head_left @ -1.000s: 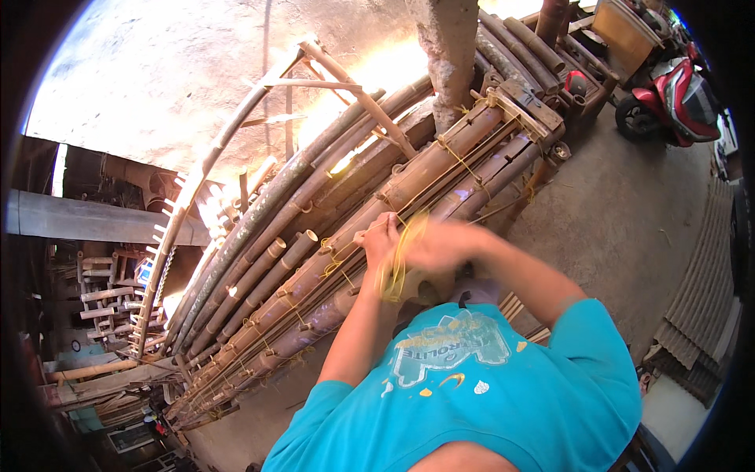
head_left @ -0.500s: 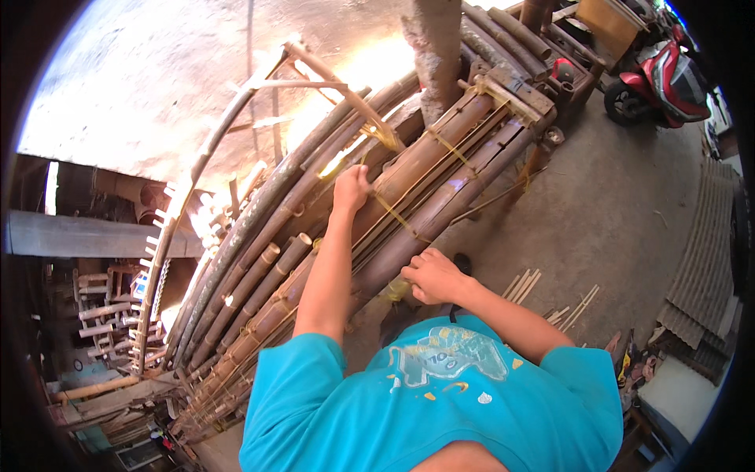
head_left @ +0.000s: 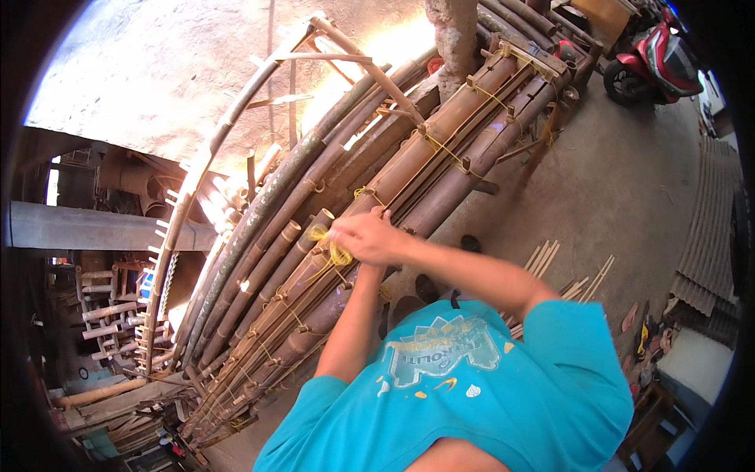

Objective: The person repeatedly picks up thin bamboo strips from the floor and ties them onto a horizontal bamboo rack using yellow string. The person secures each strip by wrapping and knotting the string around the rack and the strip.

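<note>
A long frame of thick brown bamboo poles (head_left: 440,132) runs slantwise across the view, with thin bamboo strips between its two main poles and yellow twine (head_left: 444,149) tied across it at intervals. Over the near middle of this frame my right hand (head_left: 363,238) is closed on a loose bundle of yellow twine (head_left: 339,253), whose loops hang out beside the fingers. My right forearm crosses above the left one. My left hand (head_left: 381,213) is at the bamboo strips, mostly covered by the right hand; only some fingertips show.
More bamboo poles (head_left: 263,204) lie left of the frame, beside a curved pegged bamboo piece (head_left: 191,177). A concrete post (head_left: 454,47) stands at the far side. Thin bamboo sticks (head_left: 543,258) lie on the floor at right. A red motorcycle (head_left: 657,59) and corrugated sheets (head_left: 708,228) are farther right.
My right hand has swung left across the left arm onto the frame, with yellow twine now showing in it. The left hand has come nearer along the frame, and the view has shifted slightly.
</note>
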A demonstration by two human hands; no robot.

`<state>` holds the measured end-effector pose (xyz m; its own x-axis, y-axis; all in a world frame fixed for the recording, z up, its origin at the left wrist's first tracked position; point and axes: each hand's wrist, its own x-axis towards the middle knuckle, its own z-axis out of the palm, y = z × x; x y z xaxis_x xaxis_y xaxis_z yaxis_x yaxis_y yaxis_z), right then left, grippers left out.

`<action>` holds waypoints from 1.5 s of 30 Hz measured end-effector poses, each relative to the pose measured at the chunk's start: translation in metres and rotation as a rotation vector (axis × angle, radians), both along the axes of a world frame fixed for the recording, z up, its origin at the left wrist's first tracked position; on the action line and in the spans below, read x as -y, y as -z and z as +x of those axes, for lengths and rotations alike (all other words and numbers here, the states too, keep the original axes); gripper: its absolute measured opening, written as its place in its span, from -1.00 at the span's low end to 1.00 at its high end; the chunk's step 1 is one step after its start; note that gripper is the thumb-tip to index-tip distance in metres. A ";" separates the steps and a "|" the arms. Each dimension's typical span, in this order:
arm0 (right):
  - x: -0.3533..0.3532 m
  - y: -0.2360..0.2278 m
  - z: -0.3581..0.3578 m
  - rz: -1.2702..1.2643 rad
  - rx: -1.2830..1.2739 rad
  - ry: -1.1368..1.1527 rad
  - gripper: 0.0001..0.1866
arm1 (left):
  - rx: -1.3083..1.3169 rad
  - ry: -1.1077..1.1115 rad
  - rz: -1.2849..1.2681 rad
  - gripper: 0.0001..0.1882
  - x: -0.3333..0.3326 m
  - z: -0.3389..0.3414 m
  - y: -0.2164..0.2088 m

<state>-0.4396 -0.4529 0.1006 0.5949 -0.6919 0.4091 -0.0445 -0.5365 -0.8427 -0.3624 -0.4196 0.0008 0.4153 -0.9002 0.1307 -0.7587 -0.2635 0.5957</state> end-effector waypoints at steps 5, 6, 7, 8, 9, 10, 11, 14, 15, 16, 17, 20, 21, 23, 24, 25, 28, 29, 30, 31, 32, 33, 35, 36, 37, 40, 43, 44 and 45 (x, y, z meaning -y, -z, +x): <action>0.103 0.060 0.023 -0.328 -0.731 0.373 -0.51 | -0.095 0.048 -0.022 -0.77 0.006 -0.011 -0.039; 0.102 0.053 0.026 0.012 -0.531 0.121 -0.50 | -0.085 0.023 -0.054 -0.78 0.005 -0.007 -0.038; 0.102 0.034 0.025 0.345 -0.326 -0.134 -0.48 | -0.014 0.015 -0.010 -0.78 0.003 -0.001 -0.036; 0.100 0.006 0.018 0.673 -0.117 -0.390 -0.46 | 0.052 0.003 0.034 -0.78 0.002 0.005 -0.030; 0.081 -0.002 -0.010 0.509 -0.179 -0.507 -0.50 | 0.115 -0.010 0.086 -0.78 -0.003 0.010 -0.021; 0.061 -0.010 -0.036 0.336 -0.220 -0.624 -0.53 | 0.050 -0.013 -0.054 -0.77 -0.006 0.013 -0.011; 0.043 -0.020 -0.064 0.169 -0.231 -0.729 -0.55 | -0.005 -0.002 -0.192 -0.76 -0.008 0.017 -0.003; -0.004 0.095 -0.109 -0.213 -0.079 -0.418 -0.53 | -0.162 -0.076 0.021 -0.73 0.006 -0.008 -0.053; -0.010 0.090 -0.105 -0.120 -0.110 -0.416 -0.54 | -0.238 -0.098 0.029 -0.72 0.011 -0.005 -0.057; -0.011 0.077 -0.096 -0.031 -0.130 -0.405 -0.54 | -0.494 0.010 -0.091 -0.69 0.024 0.004 -0.063; -0.012 0.072 -0.092 0.073 -0.197 -0.420 -0.52 | -0.353 0.109 -0.310 -0.70 0.043 0.018 -0.072; -0.010 0.067 -0.102 0.050 -0.165 -0.405 -0.53 | -0.645 -0.112 -0.267 -0.77 0.097 0.054 -0.092; -0.014 0.082 -0.106 0.029 -0.084 -0.335 -0.61 | -0.559 -0.154 -0.189 -0.77 0.109 0.063 -0.071; -0.005 0.090 -0.132 0.377 0.177 -0.065 -0.73 | 0.088 -0.163 -0.183 -0.73 0.101 0.107 0.024; 0.012 0.121 -0.163 0.796 0.664 0.197 -0.78 | 0.115 -0.145 -0.160 -0.70 0.100 0.112 0.044; 0.028 0.154 -0.200 0.948 1.278 0.541 -0.82 | -0.321 -0.182 -0.194 -0.73 0.114 0.107 0.032; -0.017 0.247 -0.282 1.331 1.376 1.096 -0.64 | -1.221 -0.519 -0.483 -0.90 0.118 0.204 0.003; -0.033 0.264 -0.268 1.311 1.344 1.118 -0.59 | -1.281 -0.653 -0.503 -0.89 0.106 0.253 -0.013; -0.049 0.280 -0.252 1.309 1.291 1.116 -0.52 | -1.165 -0.785 -0.490 -0.92 0.078 0.303 -0.022; -0.077 0.290 -0.243 1.295 1.247 1.157 -0.43 | -1.121 -0.666 -0.292 -0.90 0.052 0.328 -0.034; -0.097 0.265 -0.219 1.489 1.266 1.066 -0.31 | -0.989 -0.597 -0.031 -0.78 0.031 0.335 -0.043; -0.119 0.225 -0.182 1.669 1.285 0.973 -0.17 | -0.796 -0.477 0.108 -0.74 0.013 0.320 -0.055; -0.157 0.193 -0.117 1.885 1.023 0.559 0.07 | -0.422 -0.202 0.168 -0.67 -0.028 0.275 -0.067; -0.176 0.187 -0.091 1.883 0.852 0.191 0.05 | -0.259 -0.055 0.119 -0.65 -0.052 0.256 -0.061; -0.184 0.171 -0.062 1.906 0.713 -0.146 -0.07 | -0.160 0.107 0.389 -0.65 -0.071 0.248 -0.056; -0.186 0.081 0.010 1.767 0.736 0.029 -0.46 | -0.027 0.294 0.308 -0.73 -0.141 0.163 -0.020; -0.169 0.084 0.072 1.144 1.098 0.360 -0.66 | 0.181 0.160 0.333 -0.67 -0.135 0.112 -0.051; -0.162 0.068 0.100 1.000 1.124 0.209 -0.70 | 0.241 0.132 0.234 -0.67 -0.136 0.124 -0.026; -0.164 0.027 0.129 0.933 0.797 0.157 -0.70 | 0.297 0.074 0.139 -0.66 -0.142 0.147 0.026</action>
<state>-0.3108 -0.2891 0.0738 0.2898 -0.9546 -0.0691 0.6469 0.2485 -0.7210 -0.2153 -0.2779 -0.0255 0.3098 -0.9444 0.1103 -0.9141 -0.2639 0.3078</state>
